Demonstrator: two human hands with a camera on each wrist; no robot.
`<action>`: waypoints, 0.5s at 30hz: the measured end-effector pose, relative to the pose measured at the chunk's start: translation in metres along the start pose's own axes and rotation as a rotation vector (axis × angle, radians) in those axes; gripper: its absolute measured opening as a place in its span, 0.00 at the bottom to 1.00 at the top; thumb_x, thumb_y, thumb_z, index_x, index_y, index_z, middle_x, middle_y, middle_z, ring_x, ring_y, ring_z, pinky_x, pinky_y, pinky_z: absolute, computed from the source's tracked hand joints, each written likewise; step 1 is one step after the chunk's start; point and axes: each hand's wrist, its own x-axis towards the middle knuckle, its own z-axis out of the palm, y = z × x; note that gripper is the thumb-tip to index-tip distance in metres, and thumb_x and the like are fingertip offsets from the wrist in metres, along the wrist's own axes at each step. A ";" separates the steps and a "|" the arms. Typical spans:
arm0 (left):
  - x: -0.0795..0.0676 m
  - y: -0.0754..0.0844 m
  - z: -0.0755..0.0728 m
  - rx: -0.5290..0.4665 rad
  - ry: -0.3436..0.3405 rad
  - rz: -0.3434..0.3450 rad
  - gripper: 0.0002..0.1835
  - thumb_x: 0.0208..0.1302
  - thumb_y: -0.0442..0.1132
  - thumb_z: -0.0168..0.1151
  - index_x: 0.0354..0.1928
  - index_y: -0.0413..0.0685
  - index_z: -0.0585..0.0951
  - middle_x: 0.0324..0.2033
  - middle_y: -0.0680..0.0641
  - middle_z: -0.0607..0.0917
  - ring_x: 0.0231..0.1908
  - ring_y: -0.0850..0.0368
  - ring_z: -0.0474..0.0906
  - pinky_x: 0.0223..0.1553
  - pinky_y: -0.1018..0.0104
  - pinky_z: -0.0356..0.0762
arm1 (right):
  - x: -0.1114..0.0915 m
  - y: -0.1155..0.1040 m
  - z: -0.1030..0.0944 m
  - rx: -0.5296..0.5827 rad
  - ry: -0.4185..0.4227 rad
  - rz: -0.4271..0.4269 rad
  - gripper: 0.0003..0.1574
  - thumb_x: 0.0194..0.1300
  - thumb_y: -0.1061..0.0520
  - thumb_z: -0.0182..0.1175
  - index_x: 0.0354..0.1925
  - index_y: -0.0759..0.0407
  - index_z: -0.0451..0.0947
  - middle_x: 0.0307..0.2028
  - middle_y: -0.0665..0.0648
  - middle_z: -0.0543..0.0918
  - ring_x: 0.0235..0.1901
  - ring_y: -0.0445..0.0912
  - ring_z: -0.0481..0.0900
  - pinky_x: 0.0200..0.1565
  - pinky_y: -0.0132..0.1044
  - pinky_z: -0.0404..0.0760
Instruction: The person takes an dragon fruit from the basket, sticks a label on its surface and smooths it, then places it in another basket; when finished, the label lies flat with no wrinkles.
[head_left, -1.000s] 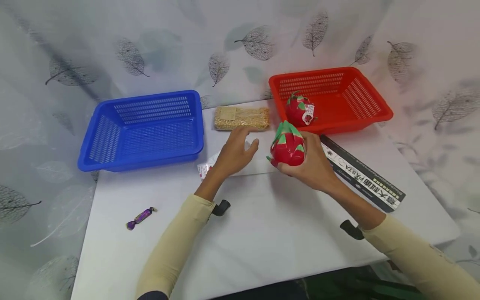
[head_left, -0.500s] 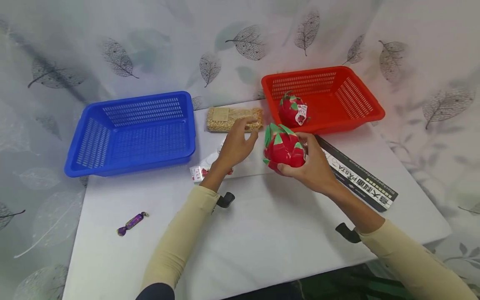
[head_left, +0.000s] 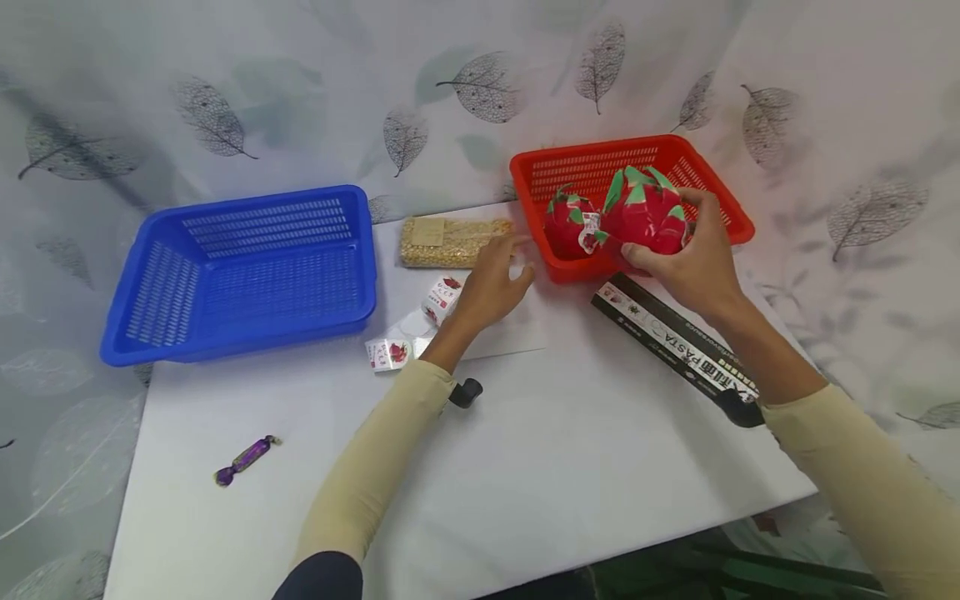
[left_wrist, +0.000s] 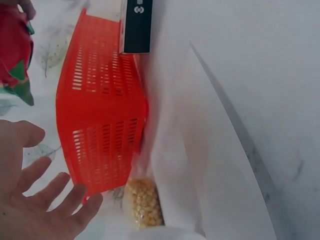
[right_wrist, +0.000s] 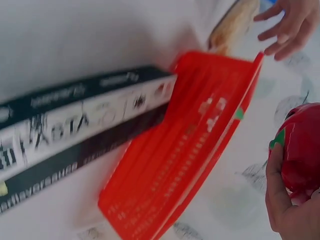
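My right hand (head_left: 693,258) grips a red dragon fruit (head_left: 647,212) with green leaf tips, held over the red basket (head_left: 720,179). A second dragon fruit (head_left: 564,223) with a white label sits inside that basket at its left end. My left hand (head_left: 491,287) is apart from everything, fingers spread and holding nothing, in front of a bag of yellow kernels (head_left: 453,242). In the left wrist view its fingers (left_wrist: 60,197) are loosely extended. The right wrist view shows the right fingers around the fruit (right_wrist: 305,150).
A blue basket (head_left: 247,329) stands at the left. A long black pasta box (head_left: 675,337) lies before the red basket. Small white printed packs (head_left: 390,354) lie near the left wrist. A purple wrapped candy (head_left: 247,460) lies on the table at the left front.
My right hand has carried the dragon fruit from the middle of the table, up and right, over the red basket. The left hand stays near the kernel bag, holding nothing.
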 end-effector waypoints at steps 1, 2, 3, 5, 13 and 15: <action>0.003 0.001 0.002 -0.002 -0.005 -0.008 0.28 0.78 0.43 0.61 0.75 0.49 0.71 0.74 0.46 0.72 0.74 0.50 0.68 0.72 0.55 0.72 | 0.006 0.002 -0.004 -0.006 0.015 -0.002 0.59 0.65 0.49 0.74 0.80 0.52 0.49 0.75 0.60 0.63 0.73 0.57 0.64 0.64 0.57 0.82; 0.005 0.002 0.004 0.000 -0.012 -0.017 0.29 0.78 0.44 0.62 0.76 0.50 0.70 0.75 0.47 0.71 0.75 0.52 0.65 0.73 0.54 0.72 | 0.011 0.005 -0.007 -0.006 0.030 -0.004 0.58 0.65 0.49 0.73 0.80 0.51 0.49 0.75 0.59 0.63 0.73 0.56 0.64 0.64 0.56 0.82; 0.007 0.003 0.006 0.004 -0.018 -0.027 0.30 0.78 0.46 0.62 0.77 0.52 0.69 0.77 0.48 0.69 0.77 0.52 0.63 0.74 0.53 0.71 | 0.015 0.007 -0.009 -0.006 0.043 -0.004 0.57 0.65 0.49 0.73 0.80 0.51 0.49 0.75 0.59 0.63 0.74 0.55 0.63 0.64 0.55 0.82; 0.010 0.003 0.011 0.015 -0.027 -0.044 0.32 0.78 0.49 0.62 0.79 0.54 0.67 0.79 0.49 0.66 0.79 0.53 0.59 0.74 0.52 0.71 | 0.024 0.011 -0.013 -0.007 0.067 -0.005 0.56 0.66 0.48 0.73 0.80 0.49 0.50 0.75 0.57 0.63 0.74 0.54 0.63 0.65 0.53 0.82; 0.019 0.002 0.027 0.054 -0.035 -0.055 0.40 0.75 0.54 0.64 0.83 0.56 0.61 0.84 0.50 0.55 0.82 0.51 0.51 0.73 0.46 0.72 | 0.052 0.027 -0.022 0.011 0.091 0.001 0.55 0.67 0.48 0.72 0.80 0.49 0.51 0.76 0.57 0.64 0.75 0.53 0.63 0.67 0.53 0.80; 0.020 0.002 0.029 0.053 -0.038 -0.048 0.41 0.74 0.54 0.65 0.83 0.55 0.60 0.85 0.50 0.53 0.83 0.50 0.49 0.73 0.45 0.71 | 0.059 0.032 -0.024 0.005 0.087 0.006 0.55 0.67 0.49 0.72 0.80 0.49 0.51 0.77 0.57 0.63 0.76 0.54 0.62 0.68 0.54 0.80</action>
